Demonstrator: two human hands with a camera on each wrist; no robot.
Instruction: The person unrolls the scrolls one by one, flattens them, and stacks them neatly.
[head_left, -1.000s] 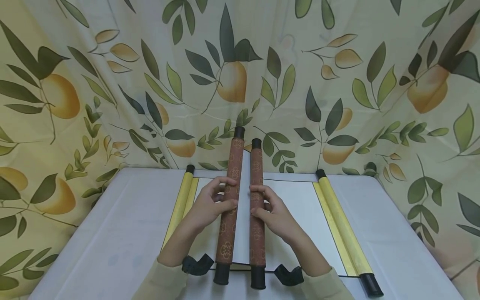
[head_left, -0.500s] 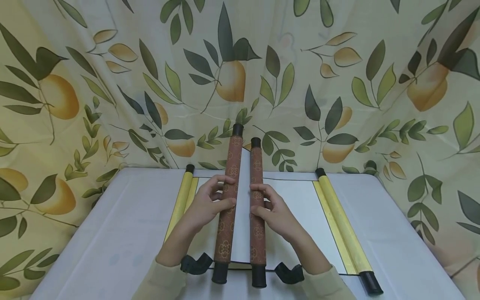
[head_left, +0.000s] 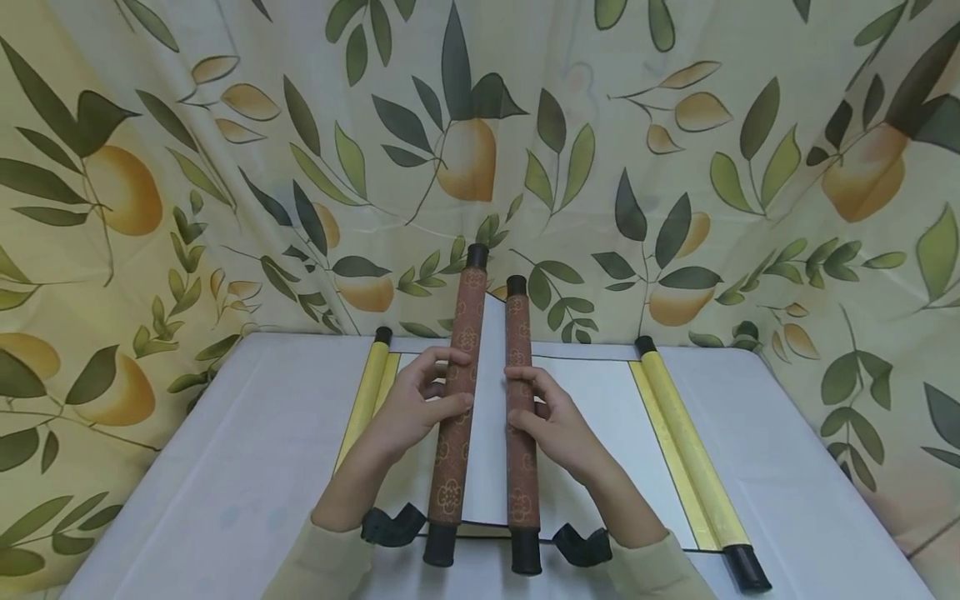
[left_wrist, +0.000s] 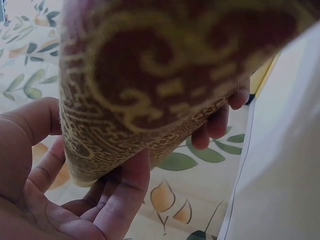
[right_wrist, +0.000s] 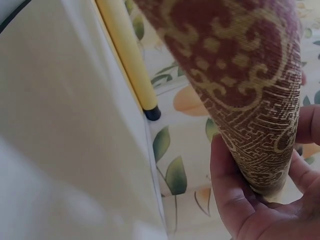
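A hanging scroll with two red-brown, gold-patterned rolls is held up over the table, its white sheet (head_left: 484, 450) showing as a narrow strip between them. My left hand (head_left: 420, 407) grips the left roll (head_left: 450, 462) near its middle, thumb in front. The right roll (head_left: 522, 467) is held the same way by my right hand (head_left: 557, 421). Black knobs cap both rolls. In the left wrist view, fingers (left_wrist: 122, 200) curl round the patterned cloth (left_wrist: 150, 85). The right wrist view has the thumb and fingers (right_wrist: 227, 187) wrapped about the patterned roll (right_wrist: 250, 100).
Beneath lies a second scroll, spread flat, with a white sheet (head_left: 592, 417), a yellow roll (head_left: 693, 450) at right and another yellow roll (head_left: 367, 392) at left. It rests on the white table (head_left: 255, 433). A fruit-and-leaf patterned curtain (head_left: 570, 50) hangs behind.
The two rolls have drawn slightly apart, the right one shifting a little to the right, so the white strip between them is wider. Both hands keep their hold.
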